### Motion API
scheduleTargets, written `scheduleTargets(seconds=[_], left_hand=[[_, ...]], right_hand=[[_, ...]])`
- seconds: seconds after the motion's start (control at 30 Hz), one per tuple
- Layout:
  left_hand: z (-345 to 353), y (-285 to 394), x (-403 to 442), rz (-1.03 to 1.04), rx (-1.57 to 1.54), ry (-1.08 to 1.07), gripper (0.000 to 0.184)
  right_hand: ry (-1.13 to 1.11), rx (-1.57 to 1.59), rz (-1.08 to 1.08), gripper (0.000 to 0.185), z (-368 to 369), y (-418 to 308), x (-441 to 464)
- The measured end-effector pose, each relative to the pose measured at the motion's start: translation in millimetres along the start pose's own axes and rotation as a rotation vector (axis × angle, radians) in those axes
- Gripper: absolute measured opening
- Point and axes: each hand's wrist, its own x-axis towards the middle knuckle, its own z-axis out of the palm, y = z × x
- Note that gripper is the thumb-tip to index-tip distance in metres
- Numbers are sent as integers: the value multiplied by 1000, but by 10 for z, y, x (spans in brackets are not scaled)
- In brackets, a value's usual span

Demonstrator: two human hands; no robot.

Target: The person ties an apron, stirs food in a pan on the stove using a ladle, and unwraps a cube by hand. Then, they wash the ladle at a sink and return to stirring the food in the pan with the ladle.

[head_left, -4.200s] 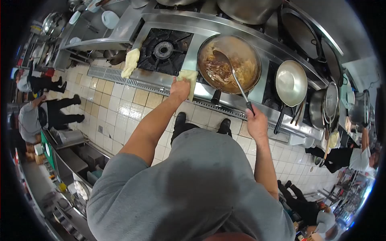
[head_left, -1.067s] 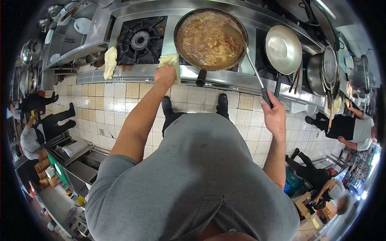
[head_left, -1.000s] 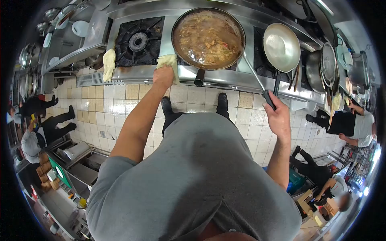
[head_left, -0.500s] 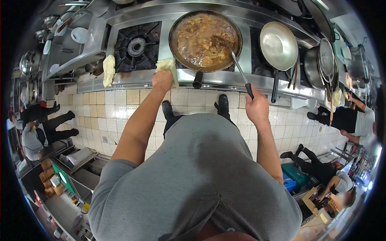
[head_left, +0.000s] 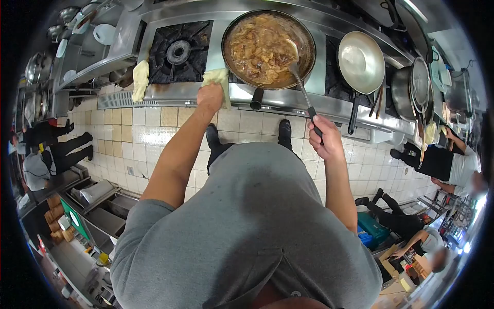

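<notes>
A wide dark pan (head_left: 312,49) full of brown, chunky stew (head_left: 260,46) sits on the stove in front of me. My right hand (head_left: 325,138) grips the black handle of a long metal cooking spoon (head_left: 302,85). Its pale head rests in the right side of the stew, partly covered by sauce. My left hand (head_left: 210,98) is closed on a pale yellow cloth (head_left: 216,77) at the stove's front edge, left of the pan. The pan's short black handle (head_left: 256,99) points toward me, touched by neither hand.
A bare burner (head_left: 179,52) lies to the left, with another yellow cloth (head_left: 140,81) hanging beside it. To the right stand a light frying pan (head_left: 361,63) and a pot with strainers (head_left: 421,77). Co-workers (head_left: 453,159) are at both sides, away from my hands.
The spoon's head has moved up and right through the stew, showing its pale surface now. My right hand's fingers have shifted on the handle. My left hand still holds the cloth.
</notes>
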Motion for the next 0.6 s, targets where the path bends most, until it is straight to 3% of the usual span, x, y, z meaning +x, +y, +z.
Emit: scheduleTargets(seconds=[0.17, 0.4, 0.6], left_hand=[[-9, -11, 49, 6, 45, -70, 32], [-7, 0, -4, 16, 30, 0, 24], [46, -26, 59, 3, 44, -45, 34]], right_hand=[[25, -96, -46, 19, 13, -27, -136], [-4, -191, -114, 20, 16, -58, -154], [128, -689, -212, 33, 240, -33, -173]])
